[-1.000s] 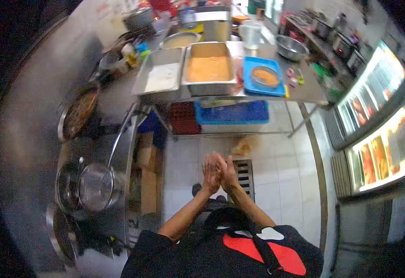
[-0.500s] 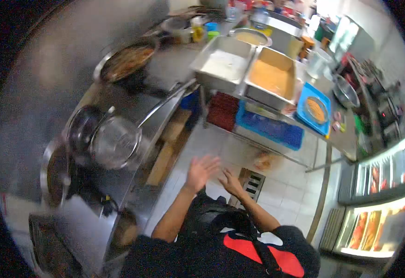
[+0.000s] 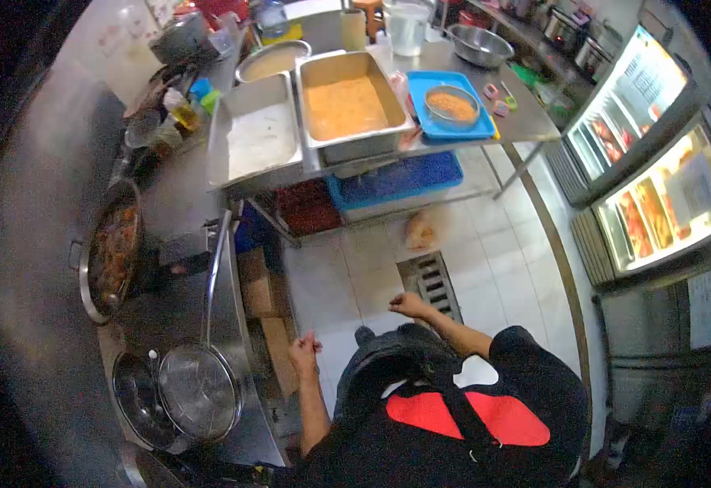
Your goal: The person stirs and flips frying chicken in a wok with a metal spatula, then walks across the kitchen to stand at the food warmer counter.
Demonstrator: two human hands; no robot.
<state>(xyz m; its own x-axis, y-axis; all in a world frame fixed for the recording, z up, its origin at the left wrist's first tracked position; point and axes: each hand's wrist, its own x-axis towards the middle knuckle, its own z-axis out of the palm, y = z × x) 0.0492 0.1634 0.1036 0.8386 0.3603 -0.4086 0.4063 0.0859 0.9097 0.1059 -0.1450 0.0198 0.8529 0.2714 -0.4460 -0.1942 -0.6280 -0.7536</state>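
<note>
My left hand (image 3: 306, 354) hangs low in front of me, near the edge of the left counter, its fingers loosely curled; whether they are closed is hard to make out. To its right, my right hand (image 3: 410, 305) is held over the floor near a drain grate (image 3: 434, 285), fingers bent inward. No object shows in either hand. The hands are apart. Left of my left hand, a mesh strainer (image 3: 199, 392) with a long handle rests over a dark pan (image 3: 137, 403).
Ahead, a steel table (image 3: 526, 122) bears a tray of white powder (image 3: 259, 138), a tray of orange mixture (image 3: 347, 106) and a blue tray (image 3: 420, 80) with a bowl. A pan of food (image 3: 114, 252) stands left. Lit display fridges (image 3: 656, 211) stand right.
My hands were pressed together, then parted; now they are wider apart, the left lower and further left. The view has swung to the left counter and back toward the table.
</note>
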